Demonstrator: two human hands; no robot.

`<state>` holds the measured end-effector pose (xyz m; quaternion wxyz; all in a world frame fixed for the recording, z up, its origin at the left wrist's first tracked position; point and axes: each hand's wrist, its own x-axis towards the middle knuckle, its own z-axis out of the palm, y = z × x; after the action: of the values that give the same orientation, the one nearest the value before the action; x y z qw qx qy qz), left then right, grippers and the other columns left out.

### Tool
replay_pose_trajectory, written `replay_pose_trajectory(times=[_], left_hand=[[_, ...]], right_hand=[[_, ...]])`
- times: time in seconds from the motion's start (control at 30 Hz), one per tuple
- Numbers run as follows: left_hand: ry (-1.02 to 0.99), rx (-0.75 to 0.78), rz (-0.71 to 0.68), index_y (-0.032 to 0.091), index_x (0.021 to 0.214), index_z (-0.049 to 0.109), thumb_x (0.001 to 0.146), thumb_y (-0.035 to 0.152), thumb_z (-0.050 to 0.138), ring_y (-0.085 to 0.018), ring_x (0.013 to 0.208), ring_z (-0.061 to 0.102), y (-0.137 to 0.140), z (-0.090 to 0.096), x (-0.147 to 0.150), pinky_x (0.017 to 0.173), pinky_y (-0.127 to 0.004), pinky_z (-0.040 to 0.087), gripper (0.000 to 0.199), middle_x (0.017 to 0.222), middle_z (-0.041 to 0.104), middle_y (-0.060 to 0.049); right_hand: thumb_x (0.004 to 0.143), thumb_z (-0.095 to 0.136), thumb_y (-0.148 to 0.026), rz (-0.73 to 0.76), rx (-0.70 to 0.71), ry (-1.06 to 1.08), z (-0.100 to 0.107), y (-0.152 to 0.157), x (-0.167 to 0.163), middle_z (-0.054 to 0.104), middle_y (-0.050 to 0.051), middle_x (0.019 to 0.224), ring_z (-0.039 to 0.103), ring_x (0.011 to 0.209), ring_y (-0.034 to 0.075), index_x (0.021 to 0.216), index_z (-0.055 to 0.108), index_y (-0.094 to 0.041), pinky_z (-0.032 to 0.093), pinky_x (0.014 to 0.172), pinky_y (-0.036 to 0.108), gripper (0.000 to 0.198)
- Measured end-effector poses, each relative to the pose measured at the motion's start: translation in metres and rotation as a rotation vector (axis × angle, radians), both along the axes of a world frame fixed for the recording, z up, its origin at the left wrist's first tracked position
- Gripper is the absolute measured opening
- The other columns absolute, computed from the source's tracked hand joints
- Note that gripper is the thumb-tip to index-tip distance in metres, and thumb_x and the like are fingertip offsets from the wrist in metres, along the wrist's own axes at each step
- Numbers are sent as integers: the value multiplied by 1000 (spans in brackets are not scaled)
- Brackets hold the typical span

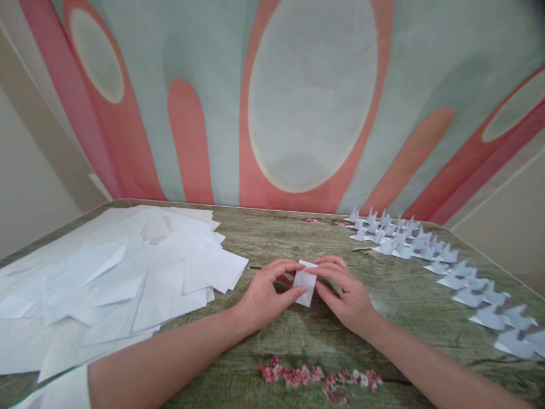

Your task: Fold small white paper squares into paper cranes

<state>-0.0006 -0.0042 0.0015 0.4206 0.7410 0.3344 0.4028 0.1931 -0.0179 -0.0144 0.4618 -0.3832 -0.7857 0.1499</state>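
Observation:
Between my two hands is a small folded piece of white paper (305, 287), raised a little toward me over the table. My left hand (272, 289) pinches its left side, the thumb in front and the fingers along the top edge. On the other side my right hand (343, 289) grips the paper's upper right edge with its fingertips, thumb low beside it. The paper's back face is hidden from me. Rows of folded white paper cranes (400, 236) stand to the right of my right hand.
A wide, loose pile of white paper sheets (166, 284) covers the table's left side, close to my left forearm. The wood-grain tabletop (264, 236) bears pink flower prints (298, 374) near its front edge. Behind it hangs a patterned cloth backdrop (221, 113).

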Motion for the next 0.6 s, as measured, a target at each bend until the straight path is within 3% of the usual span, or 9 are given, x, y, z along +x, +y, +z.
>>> replay_pose_trajectory(times=[0.6], left_hand=[[60, -27, -25, 20, 110, 61, 77, 18, 61, -17, 100, 56, 0, -2, 0, 80, -26, 48, 33, 110, 59, -5]], right_hand=[[80, 55, -9, 56, 0, -70, -2, 1, -3, 59, 3, 87, 50, 93, 21, 106, 63, -28, 39, 82, 43, 33]])
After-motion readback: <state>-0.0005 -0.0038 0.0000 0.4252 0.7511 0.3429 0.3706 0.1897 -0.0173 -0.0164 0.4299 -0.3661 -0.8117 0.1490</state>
